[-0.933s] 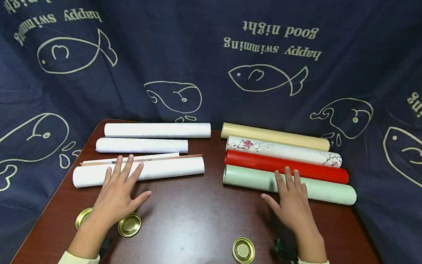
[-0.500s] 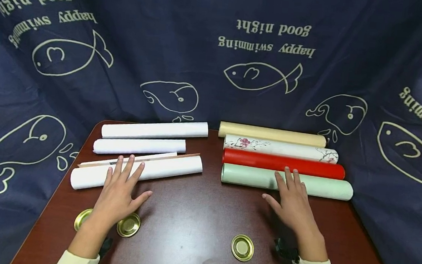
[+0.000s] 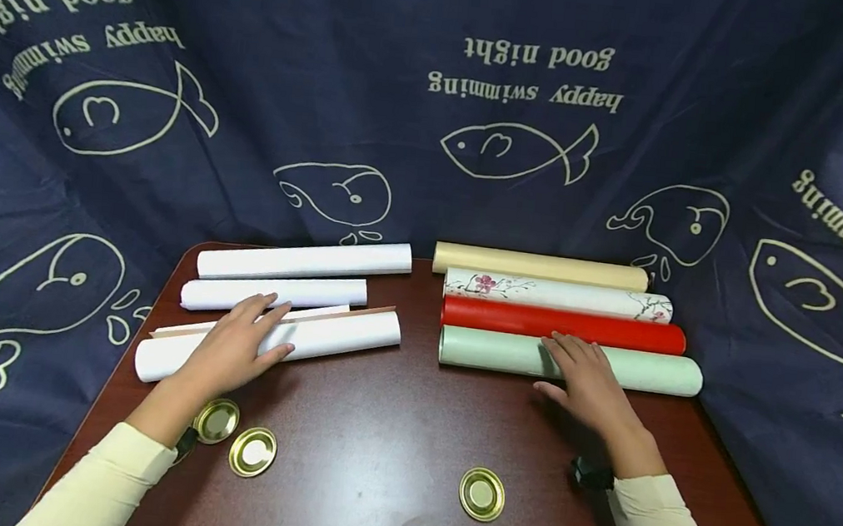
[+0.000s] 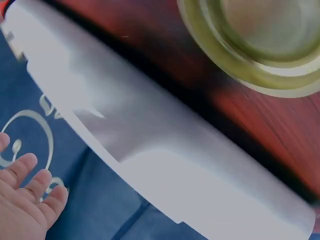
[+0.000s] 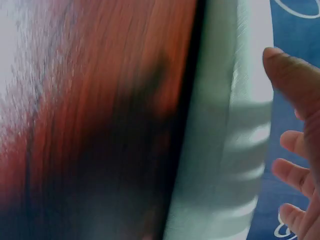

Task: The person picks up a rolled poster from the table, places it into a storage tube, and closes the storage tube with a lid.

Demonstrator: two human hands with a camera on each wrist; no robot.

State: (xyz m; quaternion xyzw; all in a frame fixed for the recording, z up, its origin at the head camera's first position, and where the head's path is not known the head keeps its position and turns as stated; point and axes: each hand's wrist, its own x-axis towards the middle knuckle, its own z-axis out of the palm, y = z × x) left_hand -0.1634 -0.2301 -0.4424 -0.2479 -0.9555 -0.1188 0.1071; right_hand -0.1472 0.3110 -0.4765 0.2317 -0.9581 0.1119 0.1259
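My left hand [image 3: 233,351] hovers with fingers extended over the nearest white paper roll [image 3: 343,335] on the left; the left wrist view shows the fingers apart from its surface. A loose white sheet edge and a brown strip [image 3: 379,312] lie along that roll's far side. My right hand [image 3: 591,386] is over the pale green roll [image 3: 489,350], fingers spread and slightly bent. In the right wrist view, its thumb and fingers hang beside the green roll [image 5: 215,130], and finger shadows fall on it. Neither hand holds anything.
Two more white rolls [image 3: 316,259] lie behind on the left. Behind the green one are red [image 3: 567,324], flower-printed [image 3: 577,296] and cream [image 3: 541,267] rolls. Several shallow gold dishes [image 3: 481,494] sit nearer the front. A dark blue printed cloth [image 3: 432,147] hangs behind.
My left hand has turned and moved slightly forward over the white roll, uncovering another gold dish. My right hand's fingers have bent a little. The view has shifted slightly.
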